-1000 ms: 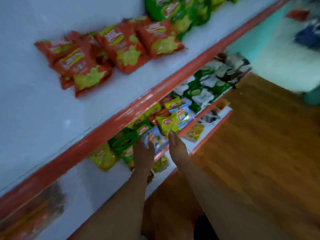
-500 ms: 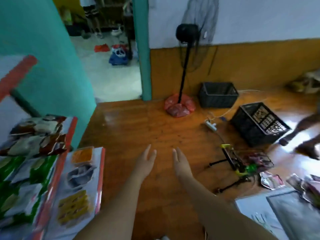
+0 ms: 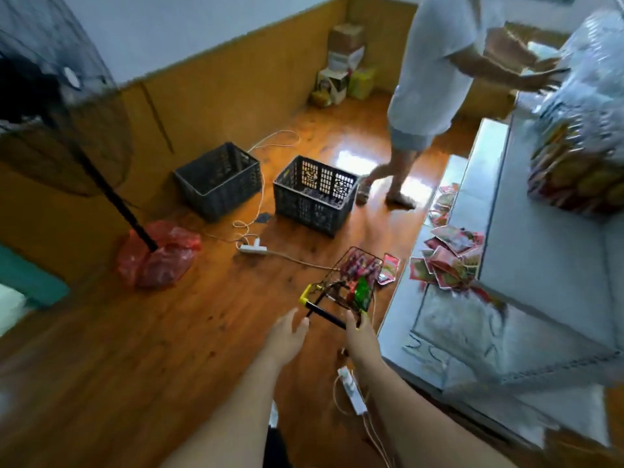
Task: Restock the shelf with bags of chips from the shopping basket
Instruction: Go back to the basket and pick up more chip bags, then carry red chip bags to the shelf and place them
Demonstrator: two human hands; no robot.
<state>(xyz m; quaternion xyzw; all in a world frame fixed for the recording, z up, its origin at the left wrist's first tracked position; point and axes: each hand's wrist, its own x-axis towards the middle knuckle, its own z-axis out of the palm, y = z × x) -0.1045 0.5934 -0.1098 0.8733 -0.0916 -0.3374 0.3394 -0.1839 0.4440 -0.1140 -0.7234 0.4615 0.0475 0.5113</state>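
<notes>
The chip bags (image 3: 362,289) lie in the wire basket (image 3: 351,282) on the floor, just beyond both hands. They look light, crinkly, slippery and crushable; best pinched gently by a top seam. Left hand (image 3: 285,336) and right hand (image 3: 357,336) reach out, fingers loose, grasping nothing.

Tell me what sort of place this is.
Probably a small shop's stockroom: snack packets heaped on a chest freezer, a wire basket of chips on the wood floor, plastic crates and stacked cartons along the wall.
</notes>
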